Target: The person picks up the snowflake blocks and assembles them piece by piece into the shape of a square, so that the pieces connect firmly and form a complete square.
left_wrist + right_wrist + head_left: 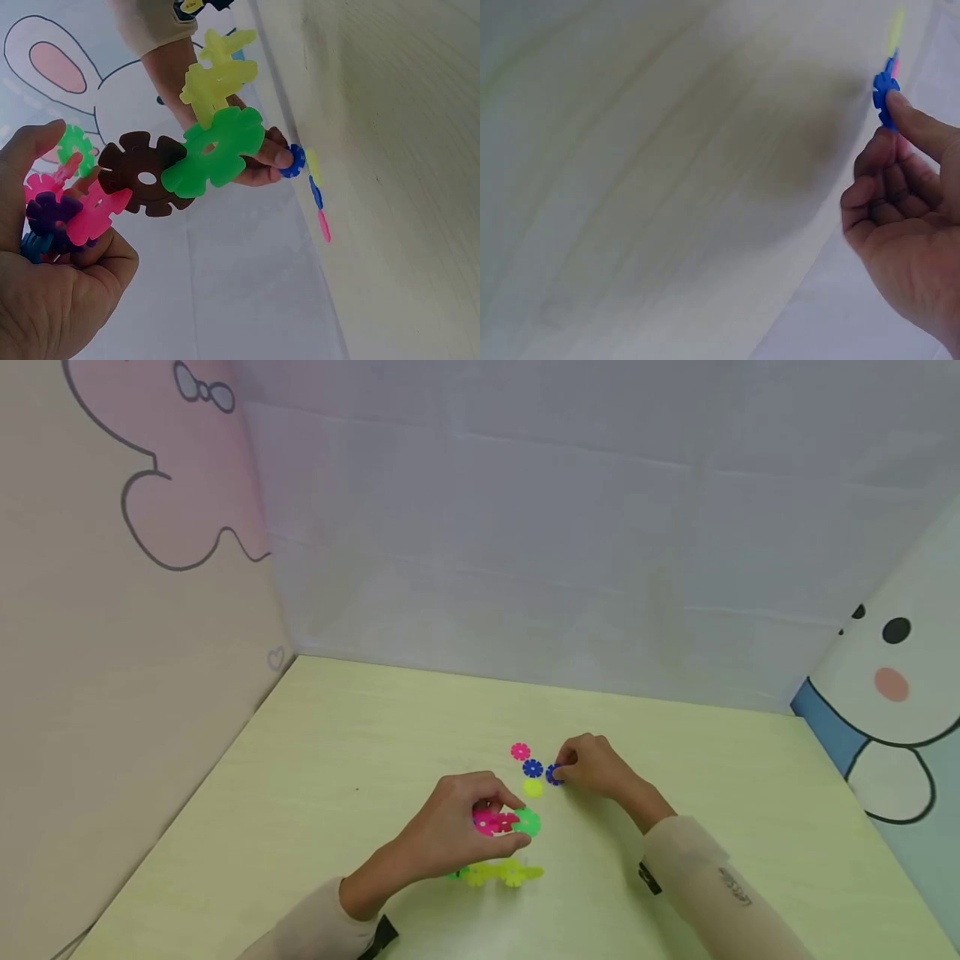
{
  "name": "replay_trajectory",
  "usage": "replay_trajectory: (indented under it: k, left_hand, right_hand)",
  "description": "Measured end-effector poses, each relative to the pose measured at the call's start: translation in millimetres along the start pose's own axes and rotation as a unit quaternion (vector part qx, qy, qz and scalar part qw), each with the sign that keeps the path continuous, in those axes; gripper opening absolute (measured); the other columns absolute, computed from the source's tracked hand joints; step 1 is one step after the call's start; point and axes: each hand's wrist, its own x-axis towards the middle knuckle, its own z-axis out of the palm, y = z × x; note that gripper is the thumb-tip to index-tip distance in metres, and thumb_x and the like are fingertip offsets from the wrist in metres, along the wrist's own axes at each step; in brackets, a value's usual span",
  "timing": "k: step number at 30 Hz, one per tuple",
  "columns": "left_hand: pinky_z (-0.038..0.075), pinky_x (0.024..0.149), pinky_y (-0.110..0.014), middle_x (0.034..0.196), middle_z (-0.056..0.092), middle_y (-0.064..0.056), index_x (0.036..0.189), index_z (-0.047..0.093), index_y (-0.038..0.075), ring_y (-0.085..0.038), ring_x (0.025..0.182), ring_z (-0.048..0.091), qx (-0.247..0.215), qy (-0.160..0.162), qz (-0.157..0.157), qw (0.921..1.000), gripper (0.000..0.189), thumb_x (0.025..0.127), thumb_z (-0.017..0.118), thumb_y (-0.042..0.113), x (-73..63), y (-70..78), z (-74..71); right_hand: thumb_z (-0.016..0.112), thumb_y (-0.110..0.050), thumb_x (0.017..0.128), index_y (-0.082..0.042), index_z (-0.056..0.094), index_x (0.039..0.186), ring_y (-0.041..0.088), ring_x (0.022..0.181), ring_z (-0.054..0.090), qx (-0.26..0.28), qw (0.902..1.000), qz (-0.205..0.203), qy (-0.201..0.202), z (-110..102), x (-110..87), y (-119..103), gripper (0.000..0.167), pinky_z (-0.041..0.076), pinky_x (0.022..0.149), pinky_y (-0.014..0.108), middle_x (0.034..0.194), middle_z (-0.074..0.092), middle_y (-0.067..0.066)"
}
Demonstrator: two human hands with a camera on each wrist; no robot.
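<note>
My left hand (pixel 450 827) grips a chain of notched plastic discs slotted together. Pink, purple and light green discs cluster by its fingers. In the left wrist view a brown disc (pixel 127 184), a green disc (pixel 225 161) and yellow discs (pixel 217 82) extend from that cluster. Between thumb and fingertips, my right hand (pixel 596 767) pinches a blue disc (pixel 883 97) close over the table. Beside it lie another blue disc (pixel 532 768), a pink disc (pixel 521 751) and a yellow disc (pixel 533 787). The left fingers hide part of the chain.
The pale wooden table (pixel 360 727) meets a white sheet wall (pixel 480 543) at the back. Side panels with cartoon drawings stand at left (pixel 112 635) and right (pixel 900 735).
</note>
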Motion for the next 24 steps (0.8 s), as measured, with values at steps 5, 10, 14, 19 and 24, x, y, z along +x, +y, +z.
replay_trajectory:
  k: [5,10,14,19,24]
  left_hand:
    - [0.053,0.063,-0.019,0.083,0.065,0.012,0.1,0.077,0.019,-0.001,0.073,0.056,0.007,0.008,0.022,0.9997,0.023,0.081,0.088,0.025,4.0,-3.9,2.5]
    - [0.052,0.062,-0.019,0.085,0.067,0.008,0.103,0.077,0.017,-0.002,0.071,0.055,0.004,0.024,0.035,0.9991,0.024,0.082,0.088,0.024,9.1,-6.4,-0.2]
    - [0.058,0.067,-0.021,0.094,0.072,0.008,0.104,0.077,0.018,-0.002,0.076,0.062,-0.008,0.038,0.025,0.9989,0.025,0.082,0.088,0.024,10.7,-6.0,-2.4]
    - [0.059,0.068,-0.023,0.097,0.072,0.009,0.106,0.077,0.02,-0.004,0.077,0.065,-0.024,0.044,0.025,0.9984,0.025,0.083,0.088,0.026,10.4,-4.6,-3.6]
    - [0.058,0.066,-0.023,0.095,0.072,0.009,0.106,0.077,0.02,-0.004,0.075,0.063,-0.034,0.043,0.029,0.9981,0.025,0.084,0.087,0.027,10.0,-2.8,-3.5]
  right_hand:
    - [0.078,-0.015,0.091,-0.011,0.079,0.087,0.016,0.071,0.061,0.067,0.9969,-0.007,0.04,-7.1,-24.2,-1.6,0.006,0.049,0.063,0.025,0.081,0.076,0.004]
    - [0.076,-0.018,0.094,-0.01,0.08,0.092,0.024,0.075,0.068,0.194,0.9777,-0.026,0.075,-17.7,-65.7,-25.4,0.009,0.053,0.067,0.025,0.082,0.075,0.012]
    - [0.073,-0.017,0.097,-0.006,0.079,0.098,0.015,0.076,0.071,0.278,0.9545,-0.057,0.09,-22.6,-94.3,-48.5,0.013,0.06,0.076,0.026,0.084,0.075,0.006]
    - [0.071,-0.012,0.097,-0.004,0.077,0.1,0.014,0.075,0.071,0.307,0.941,-0.1,0.101,-25.1,-111.3,-67.9,0.01,0.061,0.075,0.026,0.085,0.075,0.001]
    - [0.072,-0.009,0.096,-0.01,0.079,0.101,0.013,0.076,0.068,0.27,0.9478,-0.123,0.116,-23.9,-116.3,-71.3,0.008,0.06,0.071,0.025,0.087,0.074,-0.003]
